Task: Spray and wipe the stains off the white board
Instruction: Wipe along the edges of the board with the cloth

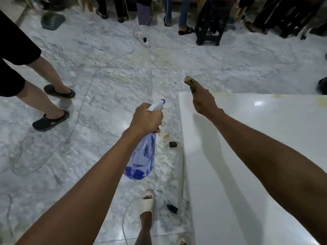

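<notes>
A glossy white board [265, 138] fills the right side, with yellowish stains [281, 99] along its far edge. My left hand [146, 119] grips the neck of a blue spray bottle [141, 156] with a white nozzle, held over the floor just left of the board. My right hand [203, 101] reaches over the board's far left corner and holds a small stained sponge or cloth [188, 80] at its fingertips, beyond the board's edge.
Marble floor with brownish splatter [166, 136] and a small dark object [173, 144] beside the board. A white cable [85, 96] and power strip [141, 38] lie on the floor. A person in dark sandals [51, 119] stands left; several people's legs line the back. My foot [147, 200] is below.
</notes>
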